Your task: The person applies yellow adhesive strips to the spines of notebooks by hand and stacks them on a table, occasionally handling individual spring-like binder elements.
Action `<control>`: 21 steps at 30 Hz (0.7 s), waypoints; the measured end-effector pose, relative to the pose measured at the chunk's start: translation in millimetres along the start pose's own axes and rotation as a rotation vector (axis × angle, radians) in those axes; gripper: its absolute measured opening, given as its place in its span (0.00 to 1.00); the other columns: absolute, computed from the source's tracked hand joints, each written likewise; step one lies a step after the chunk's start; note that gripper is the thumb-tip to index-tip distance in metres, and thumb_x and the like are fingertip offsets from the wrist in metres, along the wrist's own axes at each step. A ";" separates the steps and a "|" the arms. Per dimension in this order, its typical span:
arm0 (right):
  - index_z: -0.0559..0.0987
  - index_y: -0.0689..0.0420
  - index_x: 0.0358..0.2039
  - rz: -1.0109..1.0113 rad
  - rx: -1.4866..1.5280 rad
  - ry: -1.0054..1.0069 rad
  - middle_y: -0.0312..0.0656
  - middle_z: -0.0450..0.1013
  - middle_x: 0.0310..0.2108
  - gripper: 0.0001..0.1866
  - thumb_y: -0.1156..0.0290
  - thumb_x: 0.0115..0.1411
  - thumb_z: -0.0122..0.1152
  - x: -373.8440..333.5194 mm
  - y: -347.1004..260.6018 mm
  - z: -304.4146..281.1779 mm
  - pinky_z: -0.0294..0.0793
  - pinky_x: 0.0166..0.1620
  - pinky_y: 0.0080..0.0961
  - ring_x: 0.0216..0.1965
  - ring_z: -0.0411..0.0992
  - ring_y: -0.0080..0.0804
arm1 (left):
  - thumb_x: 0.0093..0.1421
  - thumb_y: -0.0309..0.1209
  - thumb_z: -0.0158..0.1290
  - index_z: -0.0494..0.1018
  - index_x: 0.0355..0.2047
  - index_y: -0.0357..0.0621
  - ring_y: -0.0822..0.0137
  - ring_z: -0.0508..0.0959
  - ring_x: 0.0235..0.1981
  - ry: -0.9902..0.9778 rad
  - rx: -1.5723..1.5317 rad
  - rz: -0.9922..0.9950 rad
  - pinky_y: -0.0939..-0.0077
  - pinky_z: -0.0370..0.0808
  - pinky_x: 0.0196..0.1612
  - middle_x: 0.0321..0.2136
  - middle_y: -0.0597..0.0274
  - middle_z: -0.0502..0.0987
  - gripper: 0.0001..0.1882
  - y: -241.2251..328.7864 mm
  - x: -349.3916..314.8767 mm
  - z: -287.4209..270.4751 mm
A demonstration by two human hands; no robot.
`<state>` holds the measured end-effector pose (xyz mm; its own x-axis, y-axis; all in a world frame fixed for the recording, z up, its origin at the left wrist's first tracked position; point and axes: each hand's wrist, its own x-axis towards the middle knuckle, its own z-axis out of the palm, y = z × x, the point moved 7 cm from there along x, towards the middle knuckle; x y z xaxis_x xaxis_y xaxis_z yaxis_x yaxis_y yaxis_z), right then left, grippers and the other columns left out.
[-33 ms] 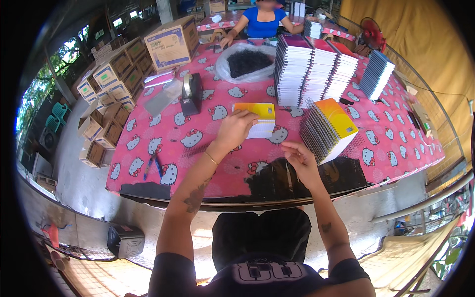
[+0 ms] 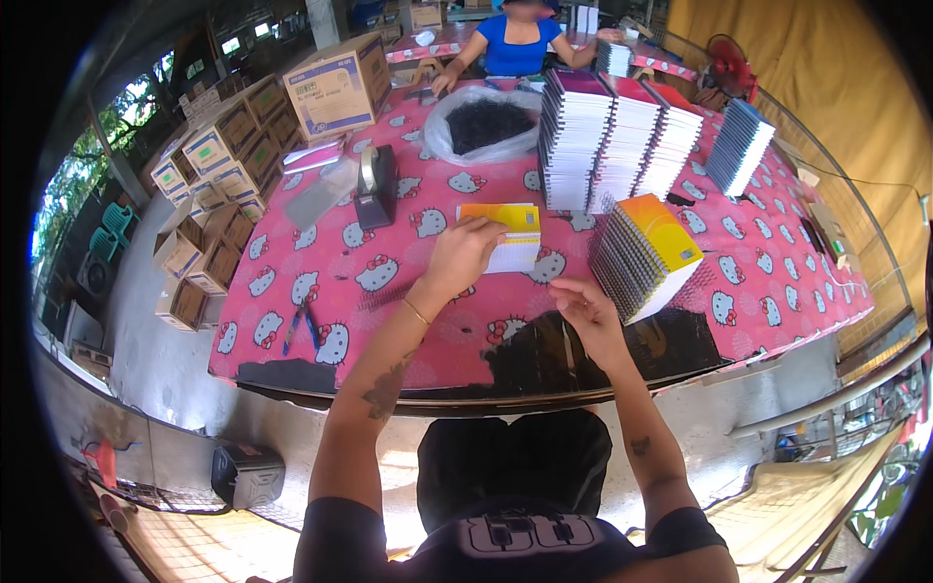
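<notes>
My left hand [image 2: 469, 248] is closed over the left side of a small stack of yellow-covered notebook pages [image 2: 515, 255], its fingers on the cover. The stack's white page edges face me. To its right, my right hand [image 2: 588, 309] hovers over the tabletop with loosely curled fingers apart, and I see nothing in it. Beside that hand stands a tall stack of spiral notebooks [image 2: 671, 238] with yellow-orange covers. A loose wire spiral [image 2: 384, 294] lies left of my left wrist.
The pink patterned tablecloth [image 2: 428, 355] is torn near the front edge. Around it are a tape dispenser [image 2: 375, 189], blue-handled pliers [image 2: 302, 328], a bag of black coils [image 2: 491, 124], tall notebook stacks [image 2: 575, 146] and a carton [image 2: 335, 92]. A person in blue [image 2: 515, 47] sits opposite.
My right hand has shifted very slightly left. Across the table, the other person's hand has come up to the far notebook stack. My left hand stays on the yellow-covered stack.
</notes>
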<state>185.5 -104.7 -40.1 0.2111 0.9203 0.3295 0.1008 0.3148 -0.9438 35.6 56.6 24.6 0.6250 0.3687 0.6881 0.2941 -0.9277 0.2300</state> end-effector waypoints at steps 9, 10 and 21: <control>0.73 0.60 0.57 -0.114 -0.055 0.176 0.44 0.69 0.56 0.22 0.81 0.62 0.62 18.8 -29.2 1.8 0.72 0.57 0.26 0.56 0.72 0.31 | 0.52 0.24 0.57 0.75 0.41 0.39 0.52 0.79 0.33 0.219 0.256 0.086 0.59 0.75 0.39 0.32 0.53 0.79 0.15 15.8 44.4 -39.0; 0.73 0.60 0.58 -0.219 -0.096 0.323 0.45 0.69 0.58 0.23 0.81 0.61 0.64 9.7 -53.0 -7.4 0.72 0.57 0.26 0.57 0.71 0.31 | 0.51 0.24 0.57 0.74 0.41 0.39 0.52 0.79 0.33 0.170 0.207 0.172 0.58 0.74 0.41 0.32 0.53 0.78 0.15 57.0 40.9 -41.1; 0.75 0.61 0.45 0.083 0.140 0.200 0.37 0.76 0.39 0.13 0.78 0.61 0.67 -31.9 41.4 17.3 0.73 0.45 0.18 0.41 0.73 0.20 | 0.64 0.25 0.51 0.56 0.69 0.45 0.32 0.61 0.61 0.081 -0.541 -0.546 0.51 0.64 0.62 0.61 0.37 0.59 0.32 87.0 -127.4 41.5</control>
<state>166.1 -117.0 -90.2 0.4027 0.8842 0.2367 -0.0573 0.2824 -0.9576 11.6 -68.6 -71.7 0.4319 0.7961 0.4239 0.1383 -0.5229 0.8411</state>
